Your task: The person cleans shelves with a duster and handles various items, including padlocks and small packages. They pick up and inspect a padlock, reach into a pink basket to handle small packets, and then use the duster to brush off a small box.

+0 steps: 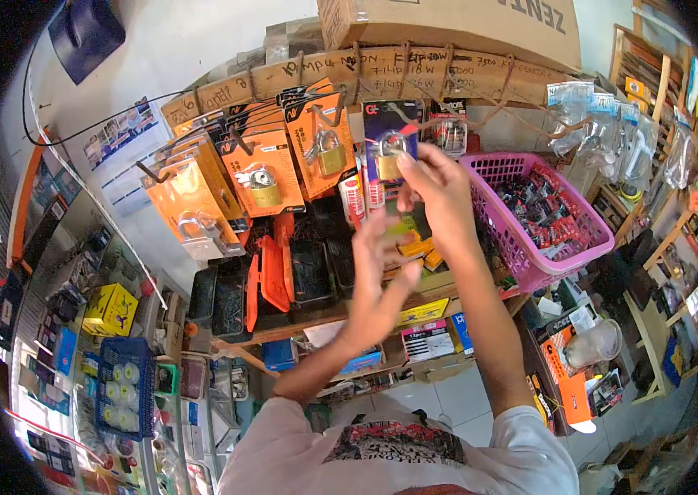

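A padlock pack on a purple card (pixel 376 120), with a brass padlock in clear plastic, hangs from a hook at the upper middle. My right hand (pixel 441 196) is at its lower right edge, fingers closed on it; part of the pack is hidden behind them. Lower and to the left, my left hand (pixel 382 289) is raised with its fingers apart and slightly blurred, holding nothing. Orange-carded padlock packs (pixel 262 177) hang on hooks to the left of the purple one. Red and white tube packs (pixel 353 200) are just behind my hands.
A pink plastic basket (pixel 514 256) of small red and black packets stands at the right. Black bins (pixel 312 272) and an orange lid (pixel 269 275) lie below the padlocks. A wooden beam (pixel 307 73) with hooks runs above, under a cardboard box (pixel 448 31). Clear bags (pixel 613 136) hang right.
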A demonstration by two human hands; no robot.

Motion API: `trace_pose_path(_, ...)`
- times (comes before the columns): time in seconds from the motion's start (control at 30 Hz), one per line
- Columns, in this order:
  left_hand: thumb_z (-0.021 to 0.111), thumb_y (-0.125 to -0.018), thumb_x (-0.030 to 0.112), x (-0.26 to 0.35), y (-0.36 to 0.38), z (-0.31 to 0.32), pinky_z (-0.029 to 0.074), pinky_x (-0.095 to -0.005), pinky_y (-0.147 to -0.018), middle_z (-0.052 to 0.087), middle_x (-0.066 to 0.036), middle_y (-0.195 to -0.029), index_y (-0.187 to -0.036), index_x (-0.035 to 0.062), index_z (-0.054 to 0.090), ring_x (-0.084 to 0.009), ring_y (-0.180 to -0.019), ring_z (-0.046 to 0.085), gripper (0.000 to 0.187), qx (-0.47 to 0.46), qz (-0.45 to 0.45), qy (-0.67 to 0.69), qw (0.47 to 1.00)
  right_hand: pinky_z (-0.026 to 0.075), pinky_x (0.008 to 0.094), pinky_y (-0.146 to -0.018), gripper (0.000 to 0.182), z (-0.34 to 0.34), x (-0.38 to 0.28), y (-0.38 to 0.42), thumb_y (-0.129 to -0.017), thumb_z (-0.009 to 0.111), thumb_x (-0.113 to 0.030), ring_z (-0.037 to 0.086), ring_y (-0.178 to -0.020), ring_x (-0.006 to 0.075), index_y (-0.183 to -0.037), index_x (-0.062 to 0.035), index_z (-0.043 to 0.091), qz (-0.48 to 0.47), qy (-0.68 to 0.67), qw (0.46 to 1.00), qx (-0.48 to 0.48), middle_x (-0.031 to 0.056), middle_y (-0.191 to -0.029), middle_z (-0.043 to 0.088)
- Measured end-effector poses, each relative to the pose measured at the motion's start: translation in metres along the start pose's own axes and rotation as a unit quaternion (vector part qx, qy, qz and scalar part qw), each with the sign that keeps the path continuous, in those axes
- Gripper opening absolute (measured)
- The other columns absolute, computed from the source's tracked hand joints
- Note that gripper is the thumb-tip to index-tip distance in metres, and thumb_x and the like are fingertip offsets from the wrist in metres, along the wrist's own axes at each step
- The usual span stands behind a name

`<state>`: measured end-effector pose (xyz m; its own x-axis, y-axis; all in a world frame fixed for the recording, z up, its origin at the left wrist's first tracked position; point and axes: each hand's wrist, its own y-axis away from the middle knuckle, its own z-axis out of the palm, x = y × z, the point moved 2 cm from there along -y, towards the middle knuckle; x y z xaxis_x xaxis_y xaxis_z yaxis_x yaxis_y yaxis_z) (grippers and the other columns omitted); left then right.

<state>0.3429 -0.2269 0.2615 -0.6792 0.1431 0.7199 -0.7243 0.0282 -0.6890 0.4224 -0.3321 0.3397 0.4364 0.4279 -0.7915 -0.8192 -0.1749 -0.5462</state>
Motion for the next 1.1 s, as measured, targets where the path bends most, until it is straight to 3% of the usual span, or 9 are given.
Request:
trace_pose_path(0.13, 0.062, -0.096, 0.02, -0.061, 0.075, 0.004, 0.043, -0.0381, -0.099, 0.04, -0.017, -0.14, -0.148, 0.0021, 0.023, -0.024, -0.124, 0.048, 0.068, -0.11, -0.113, -0.023, 0.987, 0.04, 0.0239, -0.054, 0.022, -0.001, 0.025, -0.041, -0.096, 0.065, -0.024, 0.051, -0.056, 0.0087, -0.103, -0.0028, 0.062, 0.0, -0.003, 1.0, -0.02, 0.0, -0.077, 0.061)
trace_pose_path(0.3, 0.052, -0.103, 0.028, -0.132, 0.184, -0.016, 0.044, -0.0343, -0.096, 0.053, -0.01, -0.116, -0.141, 0.0037, 0.035, -0.0195, -0.11, 0.054, 0.048, -0.328, -0.351, -0.029, 0.876, 0.036, 0.0221, -0.053, 0.022, 0.004, 0.037, -0.068, -0.097, 0.063, -0.027, 0.048, -0.055, 0.0057, -0.1, -0.0052, 0.063, 0.007, 0.009, 1.0, -0.018, -0.0031, -0.071, 0.057)
trace_pose_path(0.4, 0.047, -0.105, 0.033, -0.207, 0.277, -0.06, 0.044, -0.0336, -0.095, 0.053, -0.009, -0.117, -0.135, 0.0039, 0.042, -0.0192, -0.111, 0.053, 0.042, -0.404, -0.387, -0.098, 0.823, 0.035, 0.0211, -0.052, 0.018, 0.006, 0.038, -0.072, -0.097, 0.062, -0.023, 0.046, -0.054, 0.0041, -0.1, -0.006, 0.064, 0.006, 0.009, 1.0, -0.011, -0.0051, -0.068, 0.055)
trace_pose_path(0.53, 0.054, -0.097, 0.053, -0.33, 0.439, -0.147, 0.048, -0.0383, -0.092, 0.065, -0.009, -0.114, -0.132, 0.0132, 0.051, -0.0241, -0.106, 0.061, 0.053, -0.293, -0.426, -0.169, 0.839, 0.035, 0.0214, -0.052, 0.015, 0.005, 0.047, -0.08, -0.098, 0.061, -0.021, 0.047, -0.054, 0.0042, -0.1, -0.0062, 0.064, -0.005, 0.024, 1.0, -0.007, -0.0054, -0.066, 0.055)
trace_pose_path(0.63, 0.054, -0.097, 0.052, -0.306, 0.481, -0.179, 0.048, -0.0382, -0.092, 0.065, -0.009, -0.113, -0.132, 0.0131, 0.051, -0.024, -0.106, 0.061, 0.052, -0.198, -0.574, -0.191, 0.771, 0.038, 0.021, -0.053, 0.018, 0.004, 0.047, -0.074, -0.097, 0.063, -0.023, 0.049, -0.058, 0.0039, -0.104, -0.006, 0.064, 0.006, 0.013, 1.0, 0.009, -0.0046, -0.07, 0.056)
trace_pose_path(0.8, 0.054, -0.097, 0.052, -0.284, 0.511, -0.194, 0.048, -0.0381, -0.092, 0.064, -0.009, -0.113, -0.131, 0.0129, 0.051, -0.0238, -0.106, 0.061, 0.052, -0.097, -0.715, -0.172, 0.67, 0.044, 0.0235, -0.059, 0.047, -0.018, 0.065, -0.035, -0.093, 0.067, -0.023, 0.061, -0.074, 0.0087, -0.132, -0.0061, 0.048, -0.016, 0.037, 0.997, 0.063, 0.0014, -0.1, 0.067)
trace_pose_path(0.97, 0.054, -0.097, 0.051, -0.283, 0.519, -0.188, 0.048, -0.038, -0.091, 0.064, -0.009, -0.113, -0.131, 0.0127, 0.051, -0.0236, -0.105, 0.061, 0.051, -0.058, -0.776, -0.158, 0.608, 0.048, 0.0258, -0.072, 0.042, -0.041, 0.044, 0.052, -0.094, 0.065, -0.022, 0.061, -0.092, 0.0104, -0.131, -0.0075, 0.05, 0.015, 0.048, 0.998, 0.026, 0.0038, -0.116, 0.062)
trace_pose_path(1.0, 0.054, -0.097, 0.051, -0.283, 0.518, -0.188, 0.048, -0.038, -0.091, 0.064, -0.009, -0.113, -0.131, 0.0127, 0.051, -0.0236, -0.105, 0.061, 0.051, -0.056, -0.783, -0.158, 0.599, 0.05, 0.0265, -0.08, 0.038, -0.05, 0.032, 0.07, -0.096, 0.064, -0.021, 0.061, -0.098, 0.0108, -0.129, -0.0069, 0.052, 0.082, 0.053, 0.995, -0.015, 0.0047, -0.117, 0.062)
trace_pose_path(1.1, 0.054, -0.097, 0.051, -0.286, 0.518, -0.185, 0.048, -0.038, -0.091, 0.064, -0.009, -0.112, -0.13, 0.0126, 0.052, -0.0235, -0.105, 0.061, 0.051, -0.052, -0.795, -0.159, 0.583, 0.05, 0.028, -0.084, 0.033, -0.073, 0.005, 0.107, -0.097, 0.063, -0.021, 0.061, -0.1, 0.0115, -0.125, -0.0046, 0.055, 0.161, 0.048, 0.985, -0.05, 0.0064, -0.119, 0.062)
